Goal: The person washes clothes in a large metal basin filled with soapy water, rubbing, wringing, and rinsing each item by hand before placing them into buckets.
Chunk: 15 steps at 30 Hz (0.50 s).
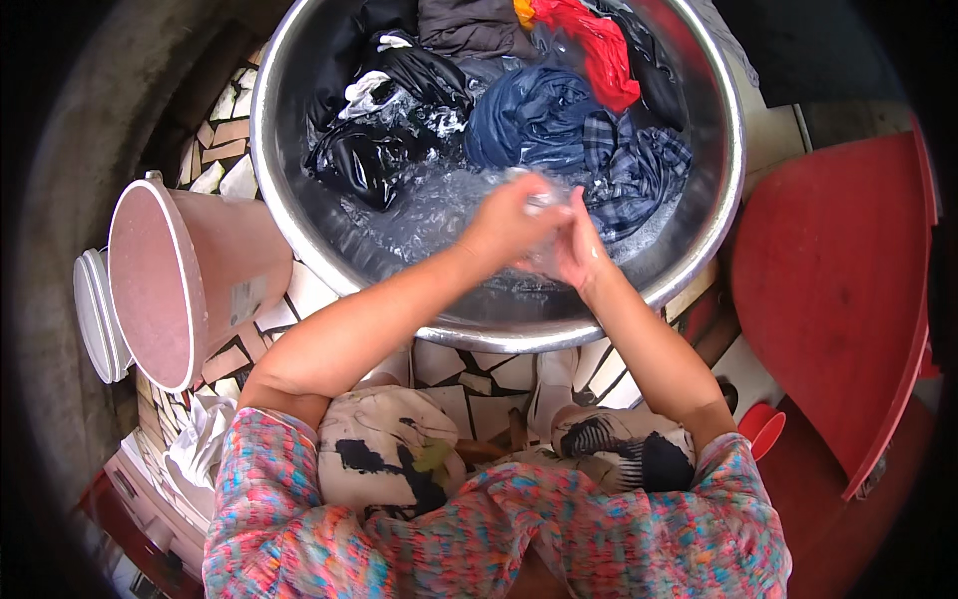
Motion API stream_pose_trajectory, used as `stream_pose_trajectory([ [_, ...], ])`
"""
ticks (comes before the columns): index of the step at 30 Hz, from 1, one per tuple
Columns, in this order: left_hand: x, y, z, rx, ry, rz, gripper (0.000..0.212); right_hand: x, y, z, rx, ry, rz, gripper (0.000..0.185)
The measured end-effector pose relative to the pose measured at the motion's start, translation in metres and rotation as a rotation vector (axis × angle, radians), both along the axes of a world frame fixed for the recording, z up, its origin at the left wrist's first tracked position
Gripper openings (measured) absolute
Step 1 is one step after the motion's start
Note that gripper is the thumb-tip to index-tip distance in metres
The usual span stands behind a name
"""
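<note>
A large round metal tub [271,142] holds water and wet clothes. Above the water near its front side, my left hand [513,217] is curled and blurred, with something whitish, perhaps foam or water, at its fingers. My right hand [580,251] meets it, thumb up and palm turned towards it; its fingers are partly hidden. Behind the hands lie a bundled blue garment [524,120] and, to the right, a blue plaid cloth [636,172]. Black garments [367,161] float at the left. A red garment [599,56] and a dark brown one [471,26] are at the far side.
A pink plastic bucket [236,254] lies tipped on the left, beside a white lid or pail [97,314]. White cloth [198,442] is at the lower left. A large red curved panel or basin [831,277] and a small red cup [762,428] are on the right. The floor is broken tile.
</note>
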<state>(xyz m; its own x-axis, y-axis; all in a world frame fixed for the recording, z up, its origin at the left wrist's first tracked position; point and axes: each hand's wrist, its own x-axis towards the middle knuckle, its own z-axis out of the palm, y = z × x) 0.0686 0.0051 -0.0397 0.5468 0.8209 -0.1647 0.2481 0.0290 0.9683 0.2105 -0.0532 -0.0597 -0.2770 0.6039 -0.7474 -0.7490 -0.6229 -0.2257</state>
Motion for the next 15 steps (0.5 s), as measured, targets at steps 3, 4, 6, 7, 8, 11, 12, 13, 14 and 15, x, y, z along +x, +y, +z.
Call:
stream_pose_trajectory([
  [3,0.013,-0.002,0.013,0.210,0.099,-0.088,0.024,-0.001,-0.003,-0.041,0.277,-0.002,-0.208,0.058],
  [4,0.010,-0.001,0.008,0.223,0.185,-0.096,0.025,-0.008,-0.006,-0.040,0.312,0.152,-0.310,0.053],
  [6,0.005,0.003,-0.006,0.241,0.352,-0.118,0.027,-0.017,-0.006,-0.038,0.202,0.067,-0.351,0.040],
  [7,0.002,0.008,-0.014,0.256,0.434,-0.126,0.028,-0.023,0.002,-0.022,0.065,-0.170,-0.279,0.033],
  [8,-0.017,0.030,-0.027,0.057,0.651,-0.069,0.036,-0.030,0.007,-0.005,0.054,-0.100,-0.289,0.030],
  [11,-0.078,0.057,-0.071,-0.031,0.765,0.078,0.052,-0.018,0.003,-0.004,0.062,-0.355,-0.156,0.037],
  [12,-0.100,0.055,-0.094,0.149,0.746,0.230,0.053,-0.015,0.003,-0.005,0.025,-0.394,0.008,0.046],
  [13,-0.106,0.066,-0.095,-0.219,0.791,0.289,0.048,-0.017,0.005,-0.001,-0.036,-0.429,0.022,0.050],
  [14,-0.106,0.063,-0.098,-0.439,0.550,0.463,0.043,-0.021,0.006,0.004,-0.094,-0.461,0.041,0.054],
  [15,-0.079,0.053,-0.079,-0.662,0.284,0.598,0.038,-0.014,0.003,0.004,-0.172,-0.511,0.041,0.057],
])
